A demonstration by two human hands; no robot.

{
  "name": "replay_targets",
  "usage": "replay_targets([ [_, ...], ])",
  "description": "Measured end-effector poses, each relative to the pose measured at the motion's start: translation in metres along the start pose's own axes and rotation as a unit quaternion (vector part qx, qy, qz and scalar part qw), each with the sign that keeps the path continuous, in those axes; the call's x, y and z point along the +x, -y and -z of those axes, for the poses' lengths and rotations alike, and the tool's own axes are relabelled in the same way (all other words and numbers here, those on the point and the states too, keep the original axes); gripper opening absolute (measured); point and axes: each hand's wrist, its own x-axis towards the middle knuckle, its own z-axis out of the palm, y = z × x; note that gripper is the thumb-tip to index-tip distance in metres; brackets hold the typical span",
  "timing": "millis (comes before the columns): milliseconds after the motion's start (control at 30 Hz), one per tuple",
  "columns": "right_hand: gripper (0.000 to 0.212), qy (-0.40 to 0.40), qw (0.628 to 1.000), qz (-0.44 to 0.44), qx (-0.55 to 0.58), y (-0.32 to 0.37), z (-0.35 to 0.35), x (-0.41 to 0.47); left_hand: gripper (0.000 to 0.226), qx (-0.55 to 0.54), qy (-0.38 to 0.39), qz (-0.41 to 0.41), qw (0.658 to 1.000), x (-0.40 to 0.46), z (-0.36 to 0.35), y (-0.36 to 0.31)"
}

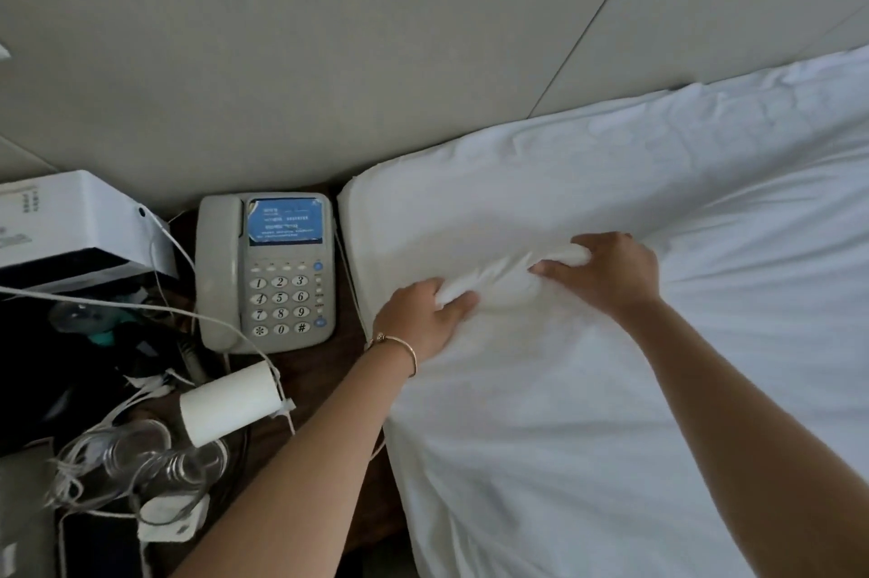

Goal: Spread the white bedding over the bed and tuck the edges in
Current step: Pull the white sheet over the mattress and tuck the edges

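Note:
The white bedding [635,210] covers the bed [367,210] from its top left corner across to the right edge of view, creased near the headboard. My left hand [425,314], a bracelet on its wrist, grips one end of a bunched ridge of the sheet near the bed's left edge. My right hand [606,269] grips the other end of that ridge, a little further in and closer to the headboard. Between the two hands the fabric is gathered into a raised roll.
A grey padded headboard [329,60] stands behind the bed. Left of the bed, a dark nightstand [319,394] carries a grey telephone [265,272], a white box [80,224], a paper roll [230,403], clear plastic bottles [155,460], chargers and tangled white cables.

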Motion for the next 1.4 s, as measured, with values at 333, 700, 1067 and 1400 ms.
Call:
replay_targets([
  [333,0.071,-0.100,0.992,0.080,-0.018,0.106,0.028,0.105,0.075,0.054,-0.176,-0.048,0.982,0.098,0.108,0.019],
  [700,0.074,-0.151,0.983,0.098,-0.018,0.095,-0.037,0.144,0.064,0.226,-0.174,-0.002,0.958,0.126,0.091,0.033],
  [1067,0.065,-0.123,0.986,0.114,0.025,0.088,-0.090,0.099,0.015,0.475,-0.287,-0.075,0.829,0.135,0.074,0.011],
  [1400,0.056,-0.022,0.997,-0.023,0.070,-0.036,-0.154,-0.216,0.058,0.403,0.062,-0.349,0.844,-0.069,-0.080,0.036],
])
